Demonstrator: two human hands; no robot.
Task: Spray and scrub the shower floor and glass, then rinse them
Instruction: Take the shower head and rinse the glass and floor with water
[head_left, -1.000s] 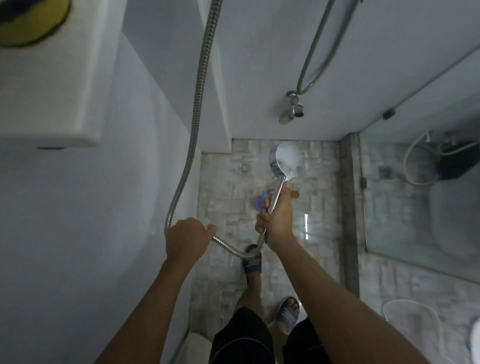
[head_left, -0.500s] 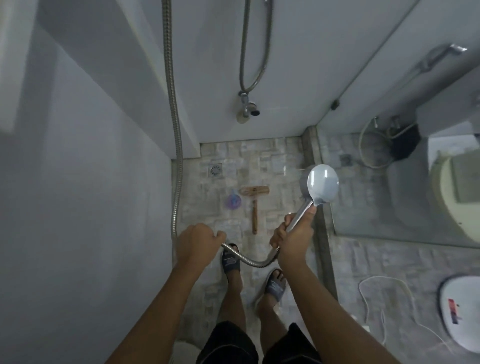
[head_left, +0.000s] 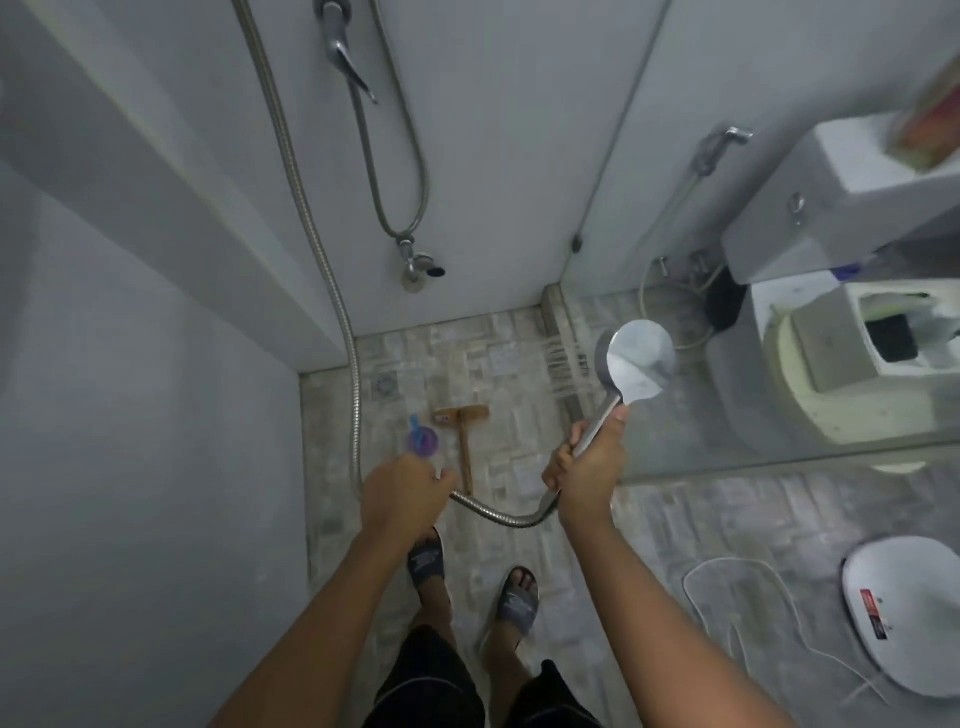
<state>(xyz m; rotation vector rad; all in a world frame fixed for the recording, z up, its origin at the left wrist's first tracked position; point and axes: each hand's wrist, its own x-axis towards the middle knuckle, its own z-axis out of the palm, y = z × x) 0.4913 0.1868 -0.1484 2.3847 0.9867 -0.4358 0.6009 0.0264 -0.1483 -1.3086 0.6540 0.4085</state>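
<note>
My right hand (head_left: 589, 467) grips the handle of a chrome shower head (head_left: 636, 361), held up at the right side of the stall. Water streams from its face to the left, in front of the glass panel (head_left: 727, 426). My left hand (head_left: 402, 491) holds the metal hose (head_left: 498, 512), which loops between both hands and runs up the left wall. On the tiled shower floor (head_left: 504, 415) lie a wooden scrub brush (head_left: 463, 436) and a purple spray bottle (head_left: 422, 440), just beyond my left hand.
A floor drain (head_left: 385, 385) sits in the far left corner. A wall tap (head_left: 415, 267) with a second hose hangs on the back wall. Behind the glass stands a toilet (head_left: 841, 374). A white device (head_left: 904, 613) with its cord lies lower right. My sandalled feet (head_left: 467, 577) stand below.
The shower head has swung from the middle of the stall to the right, toward the glass, and water now streams from it. The camera tilted, bringing the toilet into view.
</note>
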